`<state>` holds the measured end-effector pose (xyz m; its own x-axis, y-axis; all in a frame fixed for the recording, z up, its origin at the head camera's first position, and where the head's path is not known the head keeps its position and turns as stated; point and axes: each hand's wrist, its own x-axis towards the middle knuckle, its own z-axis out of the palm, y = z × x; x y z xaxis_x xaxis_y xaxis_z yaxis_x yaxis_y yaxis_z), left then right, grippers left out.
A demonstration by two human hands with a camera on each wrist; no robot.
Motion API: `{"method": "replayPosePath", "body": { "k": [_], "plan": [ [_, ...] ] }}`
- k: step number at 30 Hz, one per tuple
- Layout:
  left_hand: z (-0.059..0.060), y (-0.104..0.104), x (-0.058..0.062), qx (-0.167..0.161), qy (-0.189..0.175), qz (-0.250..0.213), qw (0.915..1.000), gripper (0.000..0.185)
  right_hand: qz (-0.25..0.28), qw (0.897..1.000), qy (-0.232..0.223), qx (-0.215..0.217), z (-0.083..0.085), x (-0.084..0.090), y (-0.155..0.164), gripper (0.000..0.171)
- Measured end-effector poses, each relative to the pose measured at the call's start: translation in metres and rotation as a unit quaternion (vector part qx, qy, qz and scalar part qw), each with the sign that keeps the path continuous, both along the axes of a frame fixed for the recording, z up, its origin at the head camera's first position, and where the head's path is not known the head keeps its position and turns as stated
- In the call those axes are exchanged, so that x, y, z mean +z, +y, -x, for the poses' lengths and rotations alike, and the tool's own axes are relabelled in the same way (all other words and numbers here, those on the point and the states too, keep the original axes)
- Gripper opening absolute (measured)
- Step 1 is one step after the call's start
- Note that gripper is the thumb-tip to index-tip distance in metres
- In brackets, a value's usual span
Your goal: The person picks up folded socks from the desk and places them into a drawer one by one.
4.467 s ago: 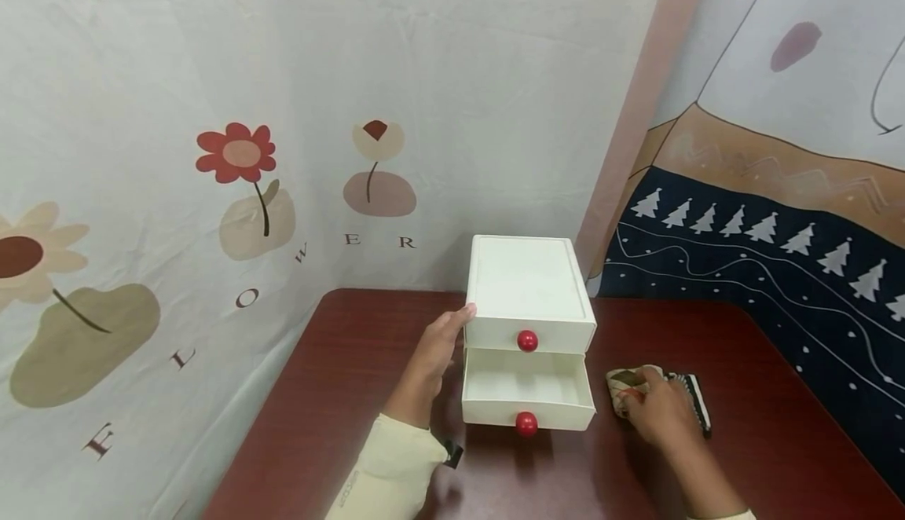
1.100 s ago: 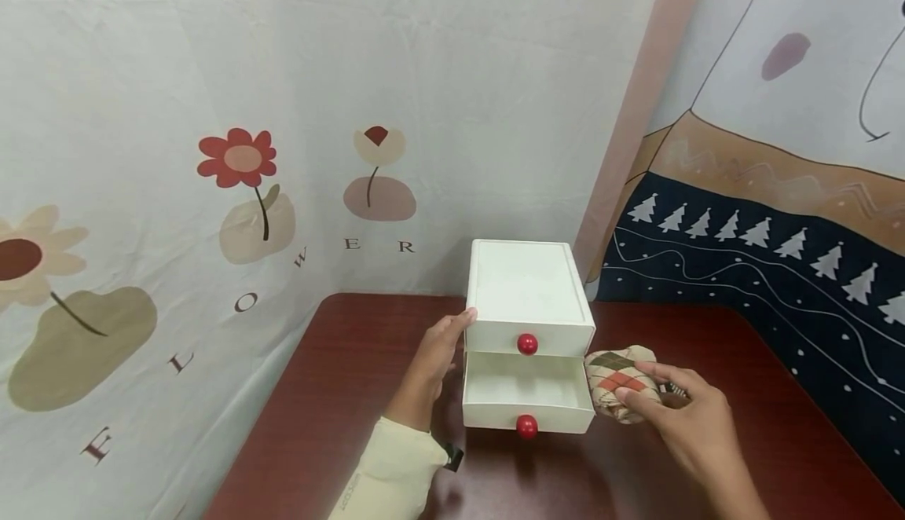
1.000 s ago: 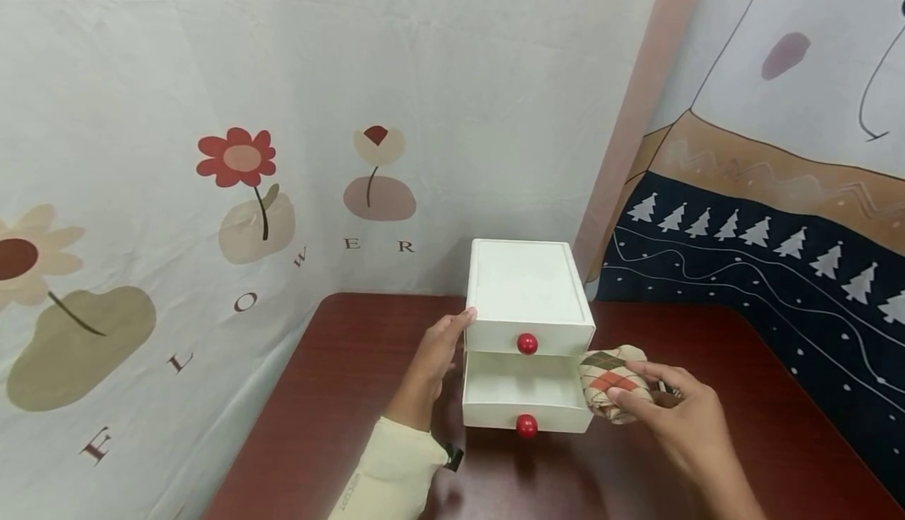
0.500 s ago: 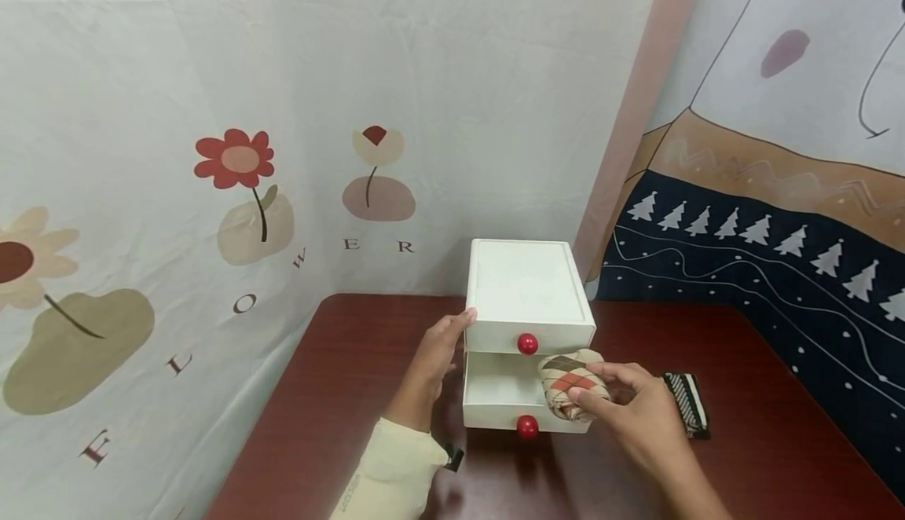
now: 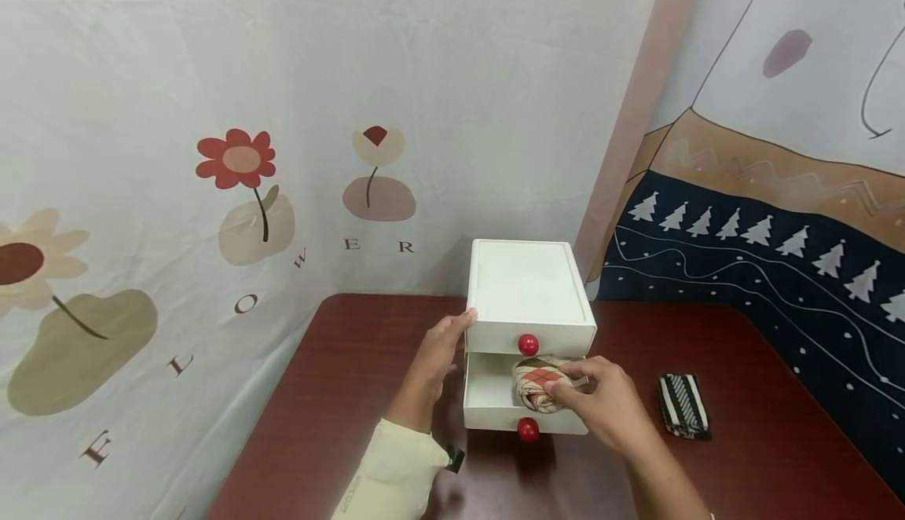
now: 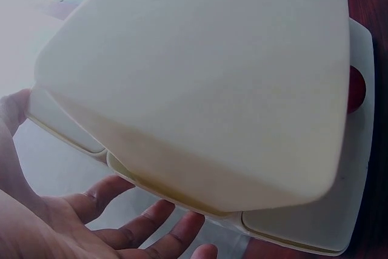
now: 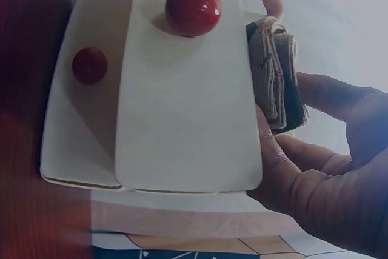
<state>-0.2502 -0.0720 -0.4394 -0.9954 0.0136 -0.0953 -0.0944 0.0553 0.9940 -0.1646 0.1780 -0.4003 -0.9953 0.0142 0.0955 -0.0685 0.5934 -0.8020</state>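
Note:
A beige argyle sock bundle [image 5: 540, 384], rolled up with green and red diamonds, is partly inside the pulled-out lower drawer [image 5: 488, 418] of a small white drawer unit [image 5: 530, 280]. My right hand [image 5: 604, 402] pinches the bundle between thumb and fingers at the drawer's right side. In the right wrist view its folded layers [image 7: 276, 77] show behind the drawer front. My left hand [image 5: 434, 355] rests against the unit's left side, thumb at the upper front edge. The left wrist view shows that hand's fingers [image 6: 145, 225] spread along the side.
A folded black-and-white patterned sock bundle [image 5: 684, 406] lies on the dark red table [image 5: 382, 331], right of the unit. Red round knobs [image 5: 528, 345] stick out from both drawer fronts. Printed cloth [image 5: 495, 111] hangs behind the table.
My right hand has picked up the argyle sock bundle from the table beside the black-and-white one and carried it left into the lower drawer. My left hand has stayed on the unit.

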Motion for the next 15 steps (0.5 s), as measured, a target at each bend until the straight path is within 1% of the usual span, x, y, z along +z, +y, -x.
{"method": "replayPosePath", "body": {
  "k": [8, 12, 15],
  "plan": [
    [0.000, -0.001, 0.001, 0.001, 0.000, 0.005, 1.0000, 0.064, -0.010, 1.000, 0.006, 0.002, 0.007, -0.004, -0.006, 0.022],
    [-0.001, -0.001, 0.002, 0.000, -0.002, 0.006, 1.0000, 0.063, -0.015, 1.000, 0.014, -0.015, 0.010, -0.008, -0.011, 0.015],
    [-0.002, -0.001, 0.002, -0.001, -0.002, 0.006, 1.0000, 0.063, -0.024, 0.999, 0.033, -0.032, 0.010, -0.011, -0.016, 0.013]
  ]
}}
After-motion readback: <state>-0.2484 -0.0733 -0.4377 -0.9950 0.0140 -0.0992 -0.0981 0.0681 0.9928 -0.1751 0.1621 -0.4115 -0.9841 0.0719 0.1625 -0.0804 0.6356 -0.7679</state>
